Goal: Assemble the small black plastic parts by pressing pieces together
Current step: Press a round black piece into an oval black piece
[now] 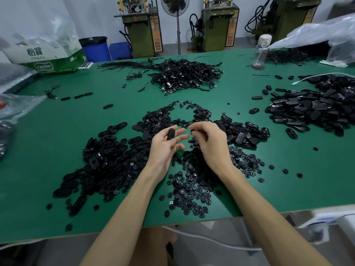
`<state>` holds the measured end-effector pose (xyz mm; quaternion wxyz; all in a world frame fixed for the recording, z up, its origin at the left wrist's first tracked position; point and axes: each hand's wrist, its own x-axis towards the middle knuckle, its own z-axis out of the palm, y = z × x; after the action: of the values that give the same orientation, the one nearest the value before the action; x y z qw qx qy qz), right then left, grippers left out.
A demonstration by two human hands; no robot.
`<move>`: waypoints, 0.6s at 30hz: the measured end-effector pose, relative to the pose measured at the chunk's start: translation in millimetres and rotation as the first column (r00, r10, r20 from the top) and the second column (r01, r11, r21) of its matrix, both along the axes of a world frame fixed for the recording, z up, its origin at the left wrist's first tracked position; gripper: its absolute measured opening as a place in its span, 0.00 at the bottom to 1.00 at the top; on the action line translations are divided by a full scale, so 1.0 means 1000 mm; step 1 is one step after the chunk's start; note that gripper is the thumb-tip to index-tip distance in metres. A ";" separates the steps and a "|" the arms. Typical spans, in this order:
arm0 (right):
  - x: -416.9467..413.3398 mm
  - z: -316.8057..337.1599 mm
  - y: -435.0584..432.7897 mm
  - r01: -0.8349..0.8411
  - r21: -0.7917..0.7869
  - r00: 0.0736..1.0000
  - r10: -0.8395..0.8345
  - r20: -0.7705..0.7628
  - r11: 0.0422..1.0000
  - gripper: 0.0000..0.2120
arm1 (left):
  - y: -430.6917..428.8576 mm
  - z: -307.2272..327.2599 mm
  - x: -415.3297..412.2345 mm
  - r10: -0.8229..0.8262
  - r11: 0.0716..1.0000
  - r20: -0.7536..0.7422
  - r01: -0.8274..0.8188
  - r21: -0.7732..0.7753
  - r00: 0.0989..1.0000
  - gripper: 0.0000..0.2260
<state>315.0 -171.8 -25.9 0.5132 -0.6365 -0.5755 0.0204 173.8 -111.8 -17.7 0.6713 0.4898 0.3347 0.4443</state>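
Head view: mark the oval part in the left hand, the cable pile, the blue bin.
oval part (171,133), head view, middle of its face.
cable pile (184,75), head view, centre of the heap.
blue bin (96,51), head view, front wall.

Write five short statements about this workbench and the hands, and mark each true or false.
1. The left hand holds an oval black piece. True.
2. The table is red. False: it is green.
3. A heap of black cables lies at the table's far middle. True.
4. The right hand lies flat on the table. False: it is raised, fingers curled.
5. The blue bin stands on the table. False: it stands on the floor behind it.
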 end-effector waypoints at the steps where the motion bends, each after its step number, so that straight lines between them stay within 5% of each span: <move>1: 0.000 0.000 0.000 -0.001 0.005 1.000 0.001 -0.027 1.000 0.07 | 0.000 0.000 0.000 -0.005 1.000 0.000 0.005 0.000 1.000 0.16; 9: 0.000 0.004 -0.004 0.009 0.030 1.000 -0.009 -0.008 1.000 0.05 | -0.004 -0.005 0.001 -0.017 0.978 -0.166 0.051 0.203 0.986 0.09; 18: -0.002 0.005 -0.004 -0.025 0.029 0.999 0.026 -0.032 0.999 0.06 | -0.009 -0.005 0.002 -0.006 0.979 -0.113 0.029 0.202 0.994 0.08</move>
<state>313.3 -176.0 -21.1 0.5314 -0.6212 -0.5752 0.0290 175.4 -120.6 -23.2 0.6018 0.5828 0.3203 0.4422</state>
